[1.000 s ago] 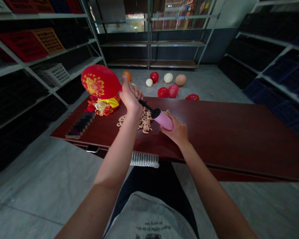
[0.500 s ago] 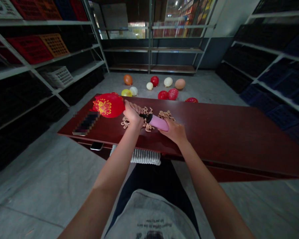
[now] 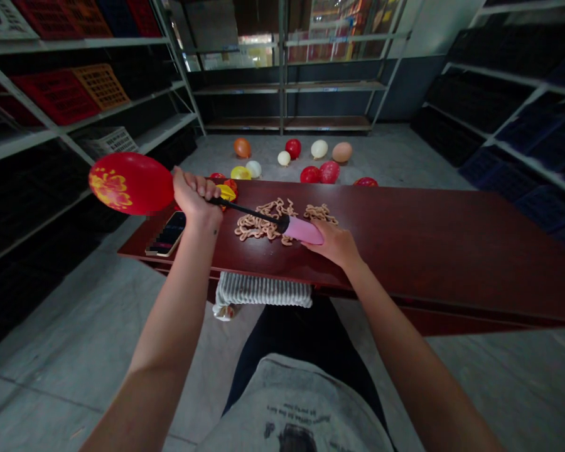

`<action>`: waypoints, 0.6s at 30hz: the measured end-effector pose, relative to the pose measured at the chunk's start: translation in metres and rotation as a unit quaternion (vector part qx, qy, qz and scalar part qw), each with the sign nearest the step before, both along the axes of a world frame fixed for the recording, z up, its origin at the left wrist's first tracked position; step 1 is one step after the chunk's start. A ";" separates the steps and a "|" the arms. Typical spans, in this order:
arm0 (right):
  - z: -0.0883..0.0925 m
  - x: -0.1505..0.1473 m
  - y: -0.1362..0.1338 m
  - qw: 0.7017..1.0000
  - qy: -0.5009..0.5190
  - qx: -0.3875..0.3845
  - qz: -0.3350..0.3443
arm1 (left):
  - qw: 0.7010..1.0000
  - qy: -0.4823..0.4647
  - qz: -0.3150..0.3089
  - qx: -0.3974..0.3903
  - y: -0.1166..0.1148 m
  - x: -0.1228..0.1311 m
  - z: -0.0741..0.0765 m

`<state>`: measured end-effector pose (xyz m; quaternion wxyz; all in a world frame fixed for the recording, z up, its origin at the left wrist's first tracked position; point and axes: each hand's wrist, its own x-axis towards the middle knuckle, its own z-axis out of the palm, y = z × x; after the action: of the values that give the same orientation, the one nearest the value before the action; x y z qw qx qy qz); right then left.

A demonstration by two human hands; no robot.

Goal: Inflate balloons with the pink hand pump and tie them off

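Note:
A red balloon (image 3: 134, 183) with a yellow flower print, partly inflated, extends left from my left hand (image 3: 195, 193). That hand is closed around the balloon's neck and the black end of a hand balloon pump. The pump's thin black rod (image 3: 249, 210) runs out to its pink barrel (image 3: 304, 230), and my right hand (image 3: 334, 243) grips the barrel's far end. Below the rod, a pile of beige, long twisted balloons (image 3: 258, 227) lies on the dark red table (image 3: 405, 238). A smaller beige bunch (image 3: 321, 213) rests beyond my right hand.
Yellow and red uninflated balloons (image 3: 226, 191) lie behind my left hand. A phone (image 3: 169, 233) sits near the table's left end, and a grey ribbed cloth (image 3: 263, 290) hangs at the front edge. Several inflated balloons (image 3: 319, 149) are on the floor beyond. Shelves with crates (image 3: 59, 94) flank both sides.
My left hand has moved left, drawing the black rod out of the pink barrel. The balloon has moved left with it and looks larger. My right hand has stayed nearly in place.

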<state>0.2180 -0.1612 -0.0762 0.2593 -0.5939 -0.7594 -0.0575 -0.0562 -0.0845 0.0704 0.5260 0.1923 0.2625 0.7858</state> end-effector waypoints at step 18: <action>0.001 0.008 0.002 0.992 0.068 0.037 -0.098 | 0.996 0.075 -0.015 0.034 0.029 0.125 -0.014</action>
<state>0.2262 -0.1595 -0.0754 0.3257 -0.6578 -0.6755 -0.0700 0.0688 -0.0552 0.0562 0.5096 0.2729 0.2714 0.7695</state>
